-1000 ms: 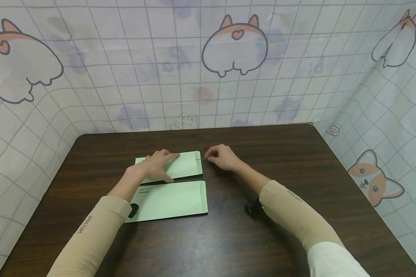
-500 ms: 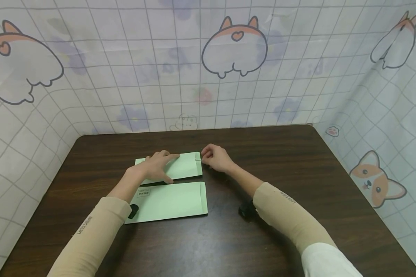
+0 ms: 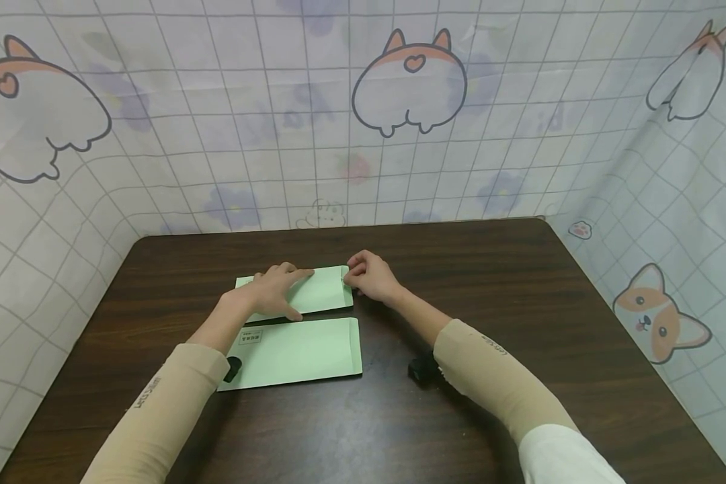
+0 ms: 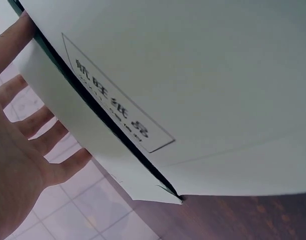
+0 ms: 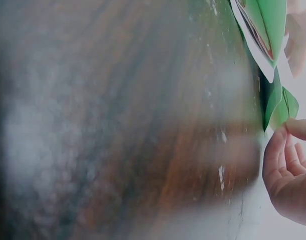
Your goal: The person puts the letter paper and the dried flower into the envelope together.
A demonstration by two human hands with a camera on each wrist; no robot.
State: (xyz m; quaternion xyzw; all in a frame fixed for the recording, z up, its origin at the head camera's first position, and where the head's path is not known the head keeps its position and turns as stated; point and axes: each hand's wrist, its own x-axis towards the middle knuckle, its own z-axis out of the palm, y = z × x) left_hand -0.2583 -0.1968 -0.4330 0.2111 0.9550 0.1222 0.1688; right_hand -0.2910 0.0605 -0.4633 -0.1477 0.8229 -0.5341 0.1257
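Observation:
Two pale green envelopes lie one behind the other. My left hand point(image 3: 271, 292) rests on the far envelope point(image 3: 317, 289), thumb and fingers spread, the thumb tip reaching its front edge. My right hand point(image 3: 372, 277) is at that envelope's right-hand flap, finger and thumb pinched together on a thin strand. In the right wrist view the strand point(image 5: 287, 100) runs along the green flap to the fingertips; most of it is hidden. The near envelope point(image 3: 296, 356) lies flat below my left hand, with a small printed box point(image 4: 117, 100) at its left end.
Dark wood-grain table point(image 3: 490, 269) lies under everything. A white gridded curtain point(image 3: 314, 121) with cartoon dogs hangs behind it and at both sides. Black wrist devices point(image 3: 423, 370) are worn near both sleeve cuffs.
My right hand has moved left, from a little beyond the far envelope's end up to its flap, so the exposed strand has shortened. My left hand and both envelopes have stayed put.

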